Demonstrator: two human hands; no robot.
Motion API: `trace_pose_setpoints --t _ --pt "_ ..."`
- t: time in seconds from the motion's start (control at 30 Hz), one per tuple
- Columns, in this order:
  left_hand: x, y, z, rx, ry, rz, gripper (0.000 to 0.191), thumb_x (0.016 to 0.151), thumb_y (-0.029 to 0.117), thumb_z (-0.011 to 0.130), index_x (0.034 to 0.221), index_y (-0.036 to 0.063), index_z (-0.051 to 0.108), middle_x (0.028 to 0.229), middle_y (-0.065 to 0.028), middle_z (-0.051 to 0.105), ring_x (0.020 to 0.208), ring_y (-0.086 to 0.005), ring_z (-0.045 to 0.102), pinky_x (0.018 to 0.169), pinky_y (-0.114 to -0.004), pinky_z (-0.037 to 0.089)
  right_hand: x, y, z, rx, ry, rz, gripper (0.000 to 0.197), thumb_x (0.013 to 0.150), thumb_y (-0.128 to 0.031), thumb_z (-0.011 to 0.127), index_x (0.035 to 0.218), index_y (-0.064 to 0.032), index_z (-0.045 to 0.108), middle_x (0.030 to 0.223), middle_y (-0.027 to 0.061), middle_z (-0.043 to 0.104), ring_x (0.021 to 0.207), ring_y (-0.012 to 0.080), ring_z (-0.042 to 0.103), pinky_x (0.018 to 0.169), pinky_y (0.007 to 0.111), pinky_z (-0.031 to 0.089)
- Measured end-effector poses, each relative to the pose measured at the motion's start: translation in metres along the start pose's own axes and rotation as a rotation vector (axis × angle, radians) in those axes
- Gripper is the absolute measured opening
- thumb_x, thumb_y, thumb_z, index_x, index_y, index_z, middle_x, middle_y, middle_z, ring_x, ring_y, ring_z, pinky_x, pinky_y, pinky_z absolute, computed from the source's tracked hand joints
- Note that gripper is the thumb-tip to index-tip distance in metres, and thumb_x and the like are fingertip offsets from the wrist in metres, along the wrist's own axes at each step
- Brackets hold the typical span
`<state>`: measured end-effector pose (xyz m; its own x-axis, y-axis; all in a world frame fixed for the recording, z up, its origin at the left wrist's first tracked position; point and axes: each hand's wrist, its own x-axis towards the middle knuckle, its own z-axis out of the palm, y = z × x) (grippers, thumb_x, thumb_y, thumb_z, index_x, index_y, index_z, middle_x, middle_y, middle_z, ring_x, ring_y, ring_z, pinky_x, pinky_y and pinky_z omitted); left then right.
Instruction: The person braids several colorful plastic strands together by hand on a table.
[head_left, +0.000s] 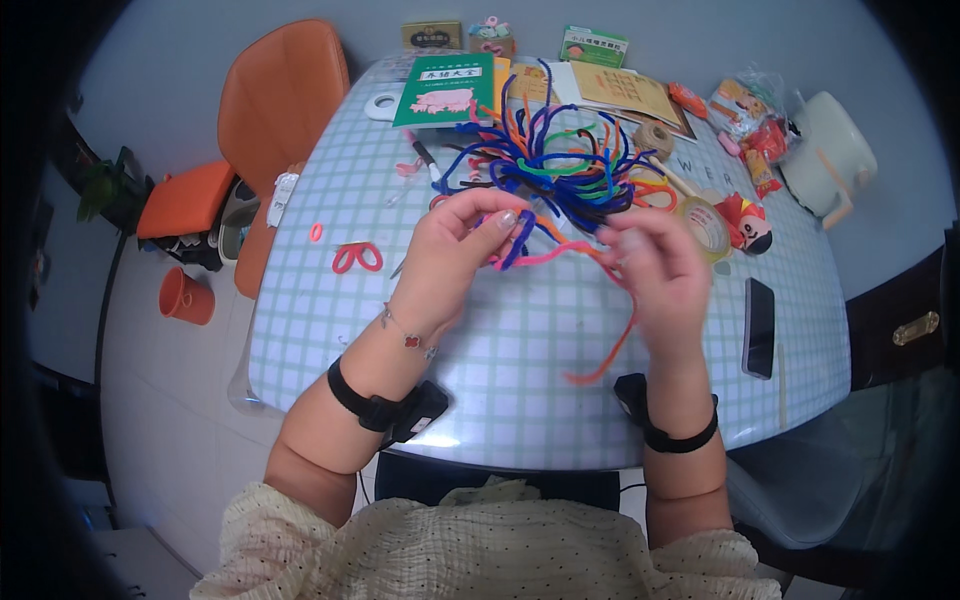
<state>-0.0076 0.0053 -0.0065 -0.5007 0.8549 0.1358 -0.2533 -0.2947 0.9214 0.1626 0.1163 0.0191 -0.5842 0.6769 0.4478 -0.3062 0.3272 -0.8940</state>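
My left hand (450, 251) pinches a looped bundle of pipe cleaners between thumb and fingers. A purple pipe cleaner (523, 238) bends into a loop at the fingertips. From that bundle a pink pipe cleaner (553, 256) and an orange one stretch across to the right. My right hand (656, 274), blurred, has its curled fingers on those strands. Below it a long reddish-orange end (616, 346) hangs in a curve. Just beyond both hands lies a large heap of pipe cleaners (551, 169), mostly dark blue, with green, orange and brown among them.
Red-handled scissors (357, 257) lie left, orange-handled ones (654, 196) right. Clear tape (705, 227), twine (653, 139), a doll (742, 225) and a phone (759, 328) are on the right. A green book (442, 90) lies at the back, near a pale appliance (829, 157).
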Motion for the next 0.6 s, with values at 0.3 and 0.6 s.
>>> trace_pose_setpoints --t 0.3,0.6 --pt "-0.003 0.001 0.003 0.124 0.082 0.111 0.014 0.091 0.009 0.059 0.103 0.0012 0.062 0.089 -0.0004 0.062 0.07 -0.0042 0.051 0.061 -0.018 0.041 -0.012 0.002 0.012 -0.726 -0.483 -0.181 0.018 0.072 -0.011 0.072 0.089 -0.0079 0.066 0.088 0.0091 0.053 0.082 0.0282 0.055 0.068 0.038 0.046" --pt "0.013 -0.007 -0.015 -0.023 0.394 0.195 0.014 0.094 0.011 0.056 0.103 0.0034 0.063 0.081 0.0031 0.058 0.062 -0.0027 0.047 0.054 -0.018 0.039 -0.029 -0.005 0.013 -0.684 -1.247 0.139 0.026 0.086 -0.033 0.059 0.076 -0.0099 0.067 0.079 0.0126 0.061 0.075 0.0328 0.058 0.065 0.041 0.046"
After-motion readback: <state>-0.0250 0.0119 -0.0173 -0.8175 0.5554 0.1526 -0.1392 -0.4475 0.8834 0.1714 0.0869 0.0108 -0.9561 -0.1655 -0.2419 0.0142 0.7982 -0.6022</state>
